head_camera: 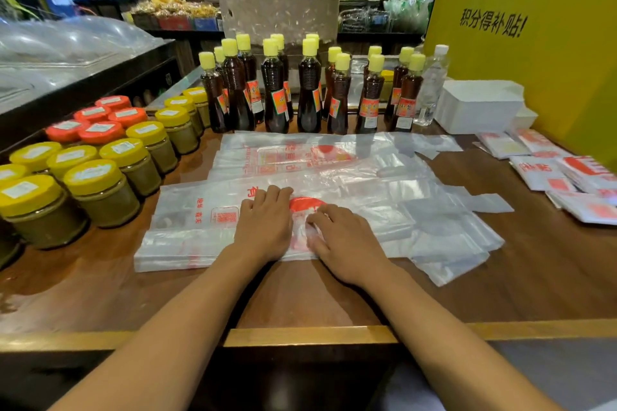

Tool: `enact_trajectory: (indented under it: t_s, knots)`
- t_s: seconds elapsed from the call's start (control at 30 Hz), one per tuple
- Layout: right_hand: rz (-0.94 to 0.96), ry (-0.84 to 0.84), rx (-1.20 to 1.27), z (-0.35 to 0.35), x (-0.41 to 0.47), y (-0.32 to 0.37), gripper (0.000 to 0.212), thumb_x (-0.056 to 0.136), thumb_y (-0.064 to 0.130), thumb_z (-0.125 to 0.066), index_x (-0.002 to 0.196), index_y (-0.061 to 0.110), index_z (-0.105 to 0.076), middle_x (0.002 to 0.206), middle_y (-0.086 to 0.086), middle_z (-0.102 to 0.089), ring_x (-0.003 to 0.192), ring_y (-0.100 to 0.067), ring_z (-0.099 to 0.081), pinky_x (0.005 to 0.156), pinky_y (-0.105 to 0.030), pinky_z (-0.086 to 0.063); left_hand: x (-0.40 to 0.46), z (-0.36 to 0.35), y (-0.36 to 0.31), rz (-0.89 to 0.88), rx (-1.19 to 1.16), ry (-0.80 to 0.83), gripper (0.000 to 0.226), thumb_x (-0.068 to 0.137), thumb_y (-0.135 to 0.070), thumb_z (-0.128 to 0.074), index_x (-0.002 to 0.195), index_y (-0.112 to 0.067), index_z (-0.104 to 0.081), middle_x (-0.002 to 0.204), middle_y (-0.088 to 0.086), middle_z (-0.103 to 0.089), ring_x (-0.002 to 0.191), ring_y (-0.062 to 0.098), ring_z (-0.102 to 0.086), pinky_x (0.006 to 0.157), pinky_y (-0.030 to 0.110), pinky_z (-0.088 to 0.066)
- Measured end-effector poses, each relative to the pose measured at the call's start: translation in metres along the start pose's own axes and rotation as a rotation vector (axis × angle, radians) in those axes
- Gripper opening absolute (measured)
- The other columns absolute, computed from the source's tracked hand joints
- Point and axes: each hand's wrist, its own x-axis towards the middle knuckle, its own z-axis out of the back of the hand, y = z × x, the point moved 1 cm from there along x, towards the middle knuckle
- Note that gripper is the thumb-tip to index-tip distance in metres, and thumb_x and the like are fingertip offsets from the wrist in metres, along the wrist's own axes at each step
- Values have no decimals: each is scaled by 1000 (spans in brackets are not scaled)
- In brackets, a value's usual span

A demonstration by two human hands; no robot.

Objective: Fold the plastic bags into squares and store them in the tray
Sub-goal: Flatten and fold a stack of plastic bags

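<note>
Two hands on one bag: both rest on the nearest plastic bag, which lies flat along the near part of the wooden counter.
Left hand: palm down, fingers straight and close together, pressing the bag just left of its red round print.
Right hand: also palm down on the film; its fingertips look slightly bent at the print, and I cannot tell whether they pinch a layer or only press.
Step in hand: flattening or creasing, by my reading; the bag is a long strip, not yet a square.
Next move calls for: holding the middle down while one end is brought over, edges matched, air pushed out.
More bags: spread loose behind and to the right, overlapping.
Folded squares: several lie at far right on the counter.
Tray: white, beside the bottles, well apart from the hands.
Surroundings: dark bottles with yellow caps behind; lidded jars to the left.
</note>
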Motion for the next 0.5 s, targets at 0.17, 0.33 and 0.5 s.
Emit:
enact_trajectory:
  t_s: [0.17, 0.33, 0.5]
  knots:
    - [2, 44, 65, 3, 1, -3, 41, 101, 41, -45, 141, 33, -48, 149, 2, -41, 132, -22, -39, 107, -40, -30, -11, 12, 2, -71, 14, 65, 49, 106, -40, -35, 151, -24, -28, 149, 3, -40, 130, 28, -42, 106, 45, -35]
    - [5, 48, 21, -2, 3, -3, 42, 104, 40, -39, 145, 33, -42, 153, 4, -35, 139, -19, -32, 112, -40, -23, -38, 20, -3, -180, 7, 140, 68, 98, -57, -11, 159, -28, -18, 166, -3, -20, 152, 24, -16, 121, 44, -14]
    - [-35, 208, -63, -8, 6, -8, 54, 107, 47, -22, 159, 36, -12, 169, 7, 0, 155, -15, 2, 124, -50, 1, -48, 9, 2, -169, -16, 255, 59, 108, -47, -14, 162, -29, 2, 169, -9, 5, 155, 14, 7, 125, 41, 3]
